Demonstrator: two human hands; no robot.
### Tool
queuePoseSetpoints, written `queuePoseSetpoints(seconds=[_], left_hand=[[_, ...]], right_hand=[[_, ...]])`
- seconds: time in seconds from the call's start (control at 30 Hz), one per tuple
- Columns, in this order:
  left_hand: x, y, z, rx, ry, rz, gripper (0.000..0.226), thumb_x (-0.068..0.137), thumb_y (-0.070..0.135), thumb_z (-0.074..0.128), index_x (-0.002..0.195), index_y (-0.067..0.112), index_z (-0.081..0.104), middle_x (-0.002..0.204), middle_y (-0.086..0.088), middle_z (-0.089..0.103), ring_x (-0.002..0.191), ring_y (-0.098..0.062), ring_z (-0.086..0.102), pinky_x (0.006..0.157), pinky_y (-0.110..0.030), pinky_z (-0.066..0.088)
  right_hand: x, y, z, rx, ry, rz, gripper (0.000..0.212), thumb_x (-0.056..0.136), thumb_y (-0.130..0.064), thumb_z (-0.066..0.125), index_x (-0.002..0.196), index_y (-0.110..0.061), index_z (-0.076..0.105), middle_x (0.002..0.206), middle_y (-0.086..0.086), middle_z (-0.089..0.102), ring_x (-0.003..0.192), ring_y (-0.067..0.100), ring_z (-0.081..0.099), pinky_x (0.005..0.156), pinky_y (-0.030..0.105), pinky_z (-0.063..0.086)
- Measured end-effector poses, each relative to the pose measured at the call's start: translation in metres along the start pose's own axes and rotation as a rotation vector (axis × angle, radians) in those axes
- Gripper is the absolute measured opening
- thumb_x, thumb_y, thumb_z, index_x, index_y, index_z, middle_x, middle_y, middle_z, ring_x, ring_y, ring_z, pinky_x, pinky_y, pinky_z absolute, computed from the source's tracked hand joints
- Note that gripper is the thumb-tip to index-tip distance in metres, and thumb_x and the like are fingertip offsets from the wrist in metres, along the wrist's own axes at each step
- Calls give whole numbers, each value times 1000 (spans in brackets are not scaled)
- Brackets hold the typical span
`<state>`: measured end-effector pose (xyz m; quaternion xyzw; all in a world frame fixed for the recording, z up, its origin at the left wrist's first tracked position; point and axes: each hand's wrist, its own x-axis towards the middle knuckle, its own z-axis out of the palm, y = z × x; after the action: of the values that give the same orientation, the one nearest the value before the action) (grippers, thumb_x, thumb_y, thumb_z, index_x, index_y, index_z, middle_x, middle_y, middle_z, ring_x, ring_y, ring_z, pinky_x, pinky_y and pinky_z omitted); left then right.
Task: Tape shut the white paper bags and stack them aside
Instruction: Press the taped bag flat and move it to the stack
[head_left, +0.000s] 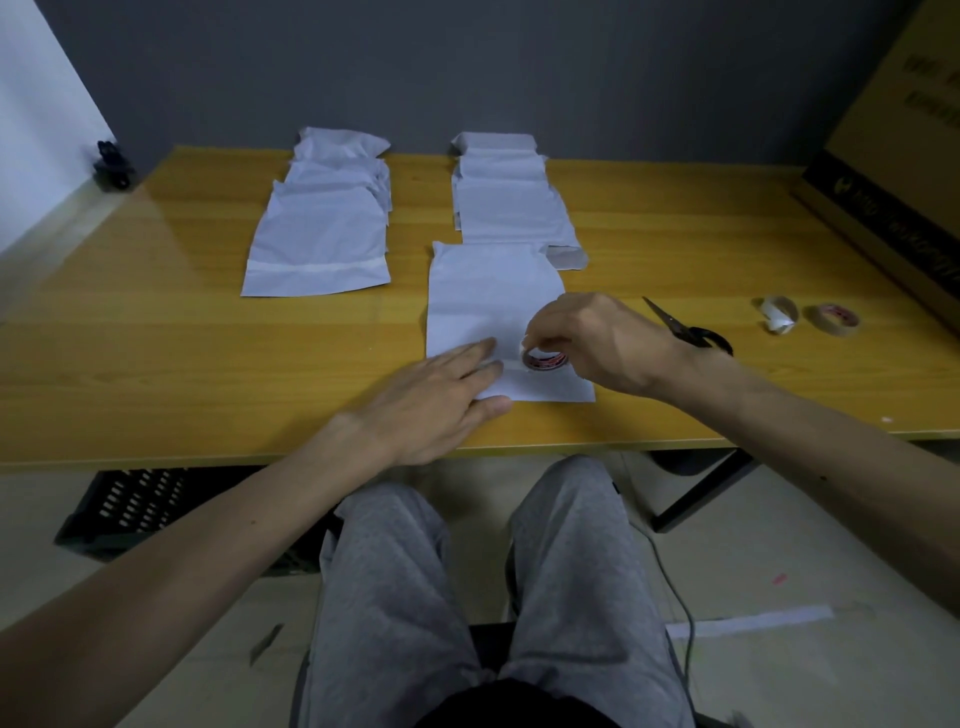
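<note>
A white paper bag (488, 296) lies flat on the wooden table (182, 338) near its front edge, open end folded toward me. My left hand (436, 400) presses flat on the bag's lower left corner with straight fingers. My right hand (597, 343) grips a roll of tape (543, 359) standing on the fold, and a strip of tape runs left from the roll under my left fingertips. A pile of taped bags (322, 234) lies at the back left. A second pile of white bags (509, 202) lies behind the bag under my hands.
Black-handled scissors (685, 327) lie just right of my right wrist. Two more tape rolls (777, 314) (835, 319) sit further right. A large cardboard box (893, 156) stands at the table's right end. A black crate (130, 504) sits under the table.
</note>
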<state>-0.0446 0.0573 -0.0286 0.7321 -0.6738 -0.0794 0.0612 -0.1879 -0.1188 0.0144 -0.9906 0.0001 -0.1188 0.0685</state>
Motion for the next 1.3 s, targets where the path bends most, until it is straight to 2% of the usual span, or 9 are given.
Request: queuePoseSetpoints(seconds=[0.2, 0.37, 0.47, 0.57, 0.77, 0.87, 1.07, 1.17, 1.3], left_hand=[[5, 4, 8, -112, 28, 20, 73, 94, 59, 18, 151, 13, 25, 158, -1, 23, 145, -13, 19, 119, -32, 18], [3, 4, 5, -138, -44, -9, 71, 96, 55, 19, 155, 17, 7, 162, 4, 3, 147, -5, 0, 119, -23, 2], [4, 4, 4, -93, -66, 4, 71, 95, 57, 14, 154, 19, 2, 162, 4, -1, 147, -5, -4, 120, -24, 0], [4, 5, 2, -56, -67, 4, 78, 89, 61, 8, 155, 19, 4, 162, 3, 0, 147, -6, -3, 121, -27, 1], [-1, 6, -2, -71, -22, -16, 67, 98, 54, 19, 155, 20, 6, 162, 4, 5, 147, -6, 0, 116, -19, -2], [-3, 4, 2, -79, -25, -29, 70, 96, 56, 15, 155, 19, 7, 162, 3, 5, 147, -6, 0, 117, -20, -1], [4, 7, 2, 25, -85, -33, 85, 84, 66, 5, 155, 18, 2, 162, 0, -2, 148, -10, -6, 121, -30, 0], [5, 10, 4, -16, -42, -13, 81, 89, 65, 12, 155, 17, 4, 162, -1, 1, 148, -10, -4, 121, -28, 1], [5, 6, 8, -142, -28, -4, 77, 91, 64, 14, 155, 20, 6, 162, 1, 7, 147, -7, 2, 119, -23, 2]], right_hand=[[5, -10, 8, 128, -77, 37, 33, 83, 9, 51, 103, -10, 68, 98, 4, 69, 89, 22, 64, 72, 42, 51], [-6, -9, 12, 138, 44, 185, 38, 89, 4, 56, 124, -10, 59, 119, 9, 66, 104, 26, 62, 80, 31, 49], [-10, -8, 15, 196, 78, 207, 28, 91, 1, 56, 118, -6, 57, 115, 9, 66, 100, 26, 63, 78, 32, 50], [-8, -8, 15, 152, 112, 133, 24, 88, 3, 59, 111, 1, 65, 115, 14, 66, 106, 27, 63, 88, 20, 44], [-5, -11, 20, 156, 109, 122, 32, 87, 1, 61, 117, -9, 68, 100, 10, 62, 82, 22, 60, 73, 15, 37], [-9, -15, 21, 176, 172, 175, 35, 91, -4, 60, 126, -7, 59, 106, 10, 64, 88, 22, 60, 75, 13, 35], [-12, -15, 22, 214, 212, 185, 21, 88, -6, 65, 108, -1, 67, 86, 10, 64, 74, 14, 56, 68, 21, 43], [-13, -14, 23, 217, 245, 205, 22, 89, -10, 63, 109, -2, 68, 86, 10, 65, 77, 22, 61, 71, 35, 50], [-17, -12, 25, 267, 274, 240, 24, 90, -11, 64, 113, -6, 67, 92, 9, 66, 80, 22, 61, 72, 35, 49]])
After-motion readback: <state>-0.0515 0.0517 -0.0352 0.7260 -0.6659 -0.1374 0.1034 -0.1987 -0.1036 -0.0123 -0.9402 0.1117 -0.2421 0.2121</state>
